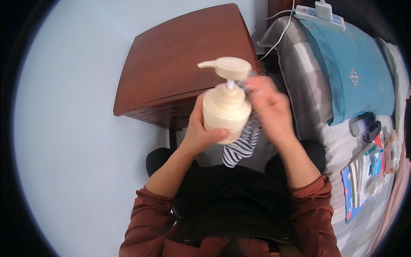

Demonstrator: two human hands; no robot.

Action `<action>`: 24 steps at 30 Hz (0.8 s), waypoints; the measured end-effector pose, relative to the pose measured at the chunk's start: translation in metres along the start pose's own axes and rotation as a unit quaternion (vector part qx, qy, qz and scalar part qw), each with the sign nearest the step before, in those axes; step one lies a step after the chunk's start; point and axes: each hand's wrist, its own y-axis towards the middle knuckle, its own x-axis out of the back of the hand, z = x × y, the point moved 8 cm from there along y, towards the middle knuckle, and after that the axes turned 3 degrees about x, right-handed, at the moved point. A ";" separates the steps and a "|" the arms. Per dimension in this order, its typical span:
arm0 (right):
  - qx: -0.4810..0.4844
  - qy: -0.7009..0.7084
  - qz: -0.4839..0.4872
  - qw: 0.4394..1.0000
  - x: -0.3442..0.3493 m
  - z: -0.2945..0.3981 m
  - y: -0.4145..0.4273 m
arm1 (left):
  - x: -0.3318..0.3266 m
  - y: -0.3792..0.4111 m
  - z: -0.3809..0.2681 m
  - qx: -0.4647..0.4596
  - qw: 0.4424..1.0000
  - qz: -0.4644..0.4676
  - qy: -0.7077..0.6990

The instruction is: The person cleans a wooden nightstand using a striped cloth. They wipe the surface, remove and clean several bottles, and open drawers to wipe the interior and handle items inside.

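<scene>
A cream pump bottle (pixel 227 107) is held up in front of me, its nozzle pointing left. My left hand (pixel 207 128) wraps around the bottle's left side, with the thumb across its lower front. My right hand (pixel 269 106), blurred, grips a black-and-white striped cloth (pixel 241 146) beside the pump head (pixel 231 66). Part of the cloth lies against the right side of the pump head and neck. The rest hangs down behind the bottle. The right fingertips are partly hidden by blur.
Beyond the bottle stands a brown wooden cabinet (pixel 189 48) against the pale wall. On the right is a bed with a teal pillow (pixel 359 74), a white power strip (pixel 311 14), a dark case (pixel 371 131) and several booklets (pixel 356 183). A white cable (pixel 282 38) runs between bed and cabinet.
</scene>
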 end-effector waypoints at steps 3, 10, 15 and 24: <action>0.020 -0.062 0.032 0.997 -0.009 0.000 -0.006 | -0.007 -0.003 -0.008 -0.030 0.998 0.023 0.041; 0.064 -0.189 -0.012 0.980 -0.005 0.006 -0.011 | -0.007 -0.005 -0.020 -0.089 0.973 -0.055 0.208; 0.109 -0.180 0.038 0.977 -0.022 0.016 -0.021 | 0.013 -0.002 -0.020 -0.120 0.944 -0.144 0.270; -0.045 -0.080 0.053 0.994 -0.025 -0.010 -0.025 | -0.018 -0.016 -0.046 -0.277 0.823 -0.156 0.471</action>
